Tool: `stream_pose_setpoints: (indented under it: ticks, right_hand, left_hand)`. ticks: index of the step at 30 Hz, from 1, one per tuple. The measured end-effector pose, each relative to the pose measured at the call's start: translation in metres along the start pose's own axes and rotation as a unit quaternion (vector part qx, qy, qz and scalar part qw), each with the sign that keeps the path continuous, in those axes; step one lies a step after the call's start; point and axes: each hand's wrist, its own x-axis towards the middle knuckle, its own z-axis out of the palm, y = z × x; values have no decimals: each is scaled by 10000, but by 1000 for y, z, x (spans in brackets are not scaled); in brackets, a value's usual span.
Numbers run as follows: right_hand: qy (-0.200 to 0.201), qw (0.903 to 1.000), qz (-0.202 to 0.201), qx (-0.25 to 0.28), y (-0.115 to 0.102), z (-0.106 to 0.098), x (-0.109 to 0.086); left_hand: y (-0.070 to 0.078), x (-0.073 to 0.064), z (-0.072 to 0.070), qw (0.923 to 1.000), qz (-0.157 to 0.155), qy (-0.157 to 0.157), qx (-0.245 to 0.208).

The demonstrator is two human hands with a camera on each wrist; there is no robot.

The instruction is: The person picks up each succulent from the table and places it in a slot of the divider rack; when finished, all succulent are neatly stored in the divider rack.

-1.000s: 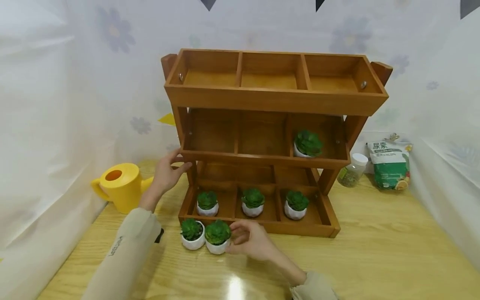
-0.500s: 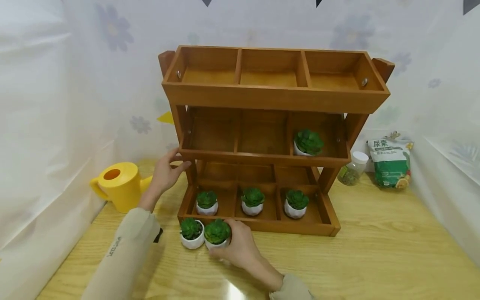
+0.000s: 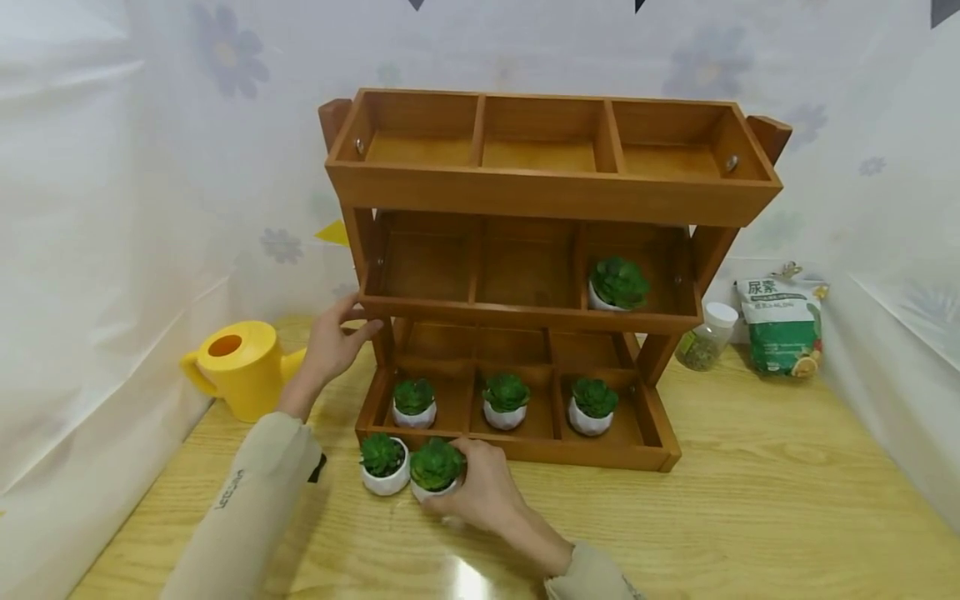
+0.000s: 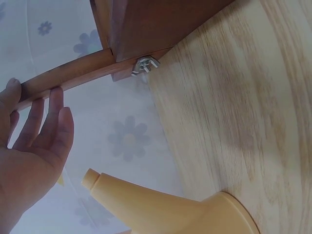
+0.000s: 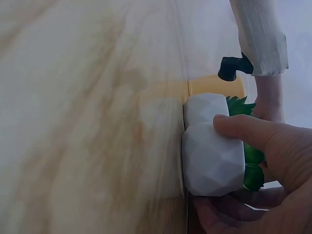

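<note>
Far left you've got a smooth yellow watering can (image 3: 243,367), rounded body; the left wrist view adds its tapered spout. Next, your left hand (image 3: 330,350) grips the left upright of the brown wooden rack (image 3: 555,196), thumb on one side, fingers on the other. Only the left wrist view shows a metal wing nut (image 4: 145,65) there. On the pale wood-grain tabletop (image 3: 750,500), at the rack's front left, sits the outer pot (image 3: 386,481), white with a green succulent. Just right of it is the held pot (image 3: 429,490), pinched between thumb and fingers of your right hand (image 3: 487,487); the right wrist view shows its faceted wall. Can't tell if it's lifted. Rack: three tiers, three compartments each; bottom has one potted succulent per compartment, middle has one, right compartment. Far right: clear jar (image 3: 705,342), white lid, greenish bits inside; then a green-and-white pouch (image 3: 783,329), clipped on top.
</note>
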Motion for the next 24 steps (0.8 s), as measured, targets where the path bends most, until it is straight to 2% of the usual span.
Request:
stream_pose_setpoints:
  ticks: [5, 12, 18, 24]
  right_hand:
    - [-34, 9998, 144, 129, 1, -5, -3]
    - [-239, 9995, 105, 174, 2, -8, -7]
    - [-628, 9947, 413, 703, 3, -12, -9]
    - [-900, 9846, 709, 1320, 3, -23, -7]
  left_hand:
    - [0, 2, 2, 10000, 70, 23, -4]
    - [-3, 1, 1, 10000, 61, 68, 38]
    - [-3, 0, 1, 9999, 42, 79, 47]
    - [-2, -1, 0, 10000, 2, 26, 11]
